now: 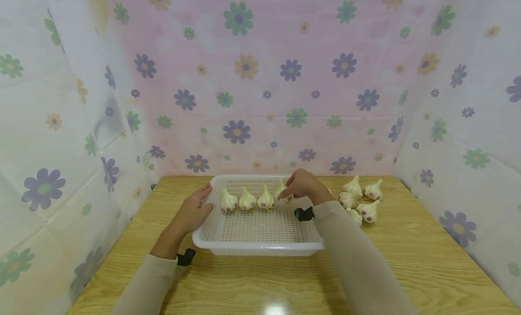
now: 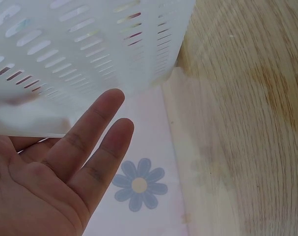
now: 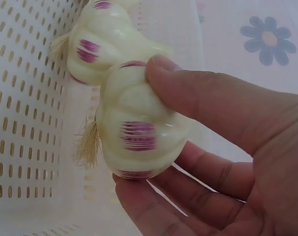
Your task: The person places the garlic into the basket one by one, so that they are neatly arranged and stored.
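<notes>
A white plastic basket (image 1: 260, 246) with slotted walls stands on the table. My right hand (image 1: 303, 187) pinches a garlic bulb (image 3: 144, 123) between thumb and fingers, at the right end of a row inside the basket. The bulb is glossy and pale, with purple streaks and a tuft of straw-like roots. Next to it lies another garlic bulb (image 3: 102, 44); further left in the row are a garlic bulb (image 1: 247, 199) and one more garlic bulb (image 1: 229, 201). My left hand (image 1: 193, 212) rests at the basket's left rim, its straight fingers (image 2: 97, 118) along the outer wall.
Several loose garlic bulbs (image 1: 368, 211) lie in a pile on the wooden table (image 1: 411, 251), right of the basket. Flowered cloth (image 1: 260, 102) encloses the table at the back and both sides. A black wrist camera (image 1: 304, 214) on the right arm overlaps the basket's right side.
</notes>
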`<action>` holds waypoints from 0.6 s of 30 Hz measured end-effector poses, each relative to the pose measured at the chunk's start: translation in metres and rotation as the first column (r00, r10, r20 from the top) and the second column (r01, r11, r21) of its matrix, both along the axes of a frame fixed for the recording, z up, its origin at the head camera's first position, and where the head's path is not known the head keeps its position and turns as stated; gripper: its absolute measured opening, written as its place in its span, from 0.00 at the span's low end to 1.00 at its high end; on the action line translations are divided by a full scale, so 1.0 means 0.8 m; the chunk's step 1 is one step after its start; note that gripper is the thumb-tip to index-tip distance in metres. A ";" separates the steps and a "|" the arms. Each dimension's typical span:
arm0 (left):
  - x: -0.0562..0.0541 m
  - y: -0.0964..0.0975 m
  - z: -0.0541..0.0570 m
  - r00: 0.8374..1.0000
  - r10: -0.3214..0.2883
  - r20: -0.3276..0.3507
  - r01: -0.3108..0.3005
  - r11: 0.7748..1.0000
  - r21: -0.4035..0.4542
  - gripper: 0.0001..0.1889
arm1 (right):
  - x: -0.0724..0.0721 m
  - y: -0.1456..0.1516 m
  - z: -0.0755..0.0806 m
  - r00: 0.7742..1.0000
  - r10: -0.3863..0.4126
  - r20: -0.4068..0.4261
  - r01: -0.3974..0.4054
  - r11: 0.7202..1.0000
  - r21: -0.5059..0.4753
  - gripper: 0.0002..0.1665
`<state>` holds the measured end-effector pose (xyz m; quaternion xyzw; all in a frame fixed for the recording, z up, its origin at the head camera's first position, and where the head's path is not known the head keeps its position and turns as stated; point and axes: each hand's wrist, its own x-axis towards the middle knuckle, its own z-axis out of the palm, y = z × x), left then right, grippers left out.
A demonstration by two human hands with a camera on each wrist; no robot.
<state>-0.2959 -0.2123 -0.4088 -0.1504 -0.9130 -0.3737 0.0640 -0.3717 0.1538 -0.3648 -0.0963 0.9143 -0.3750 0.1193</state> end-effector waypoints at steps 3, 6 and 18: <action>0.001 0.000 0.001 1.000 -0.001 0.003 0.001 1.000 0.003 0.35 | 0.002 -0.002 0.002 1.000 0.000 -0.009 0.000 0.999 0.044 0.26; 0.001 0.000 0.002 1.000 -0.004 0.004 0.004 1.000 0.007 0.35 | 0.004 -0.004 0.002 1.000 -0.009 -0.020 0.011 0.997 0.075 0.32; 0.004 0.000 0.001 1.000 -0.019 0.007 0.018 0.999 0.026 0.35 | 0.009 -0.010 0.002 0.999 -0.044 0.027 0.040 0.989 0.146 0.33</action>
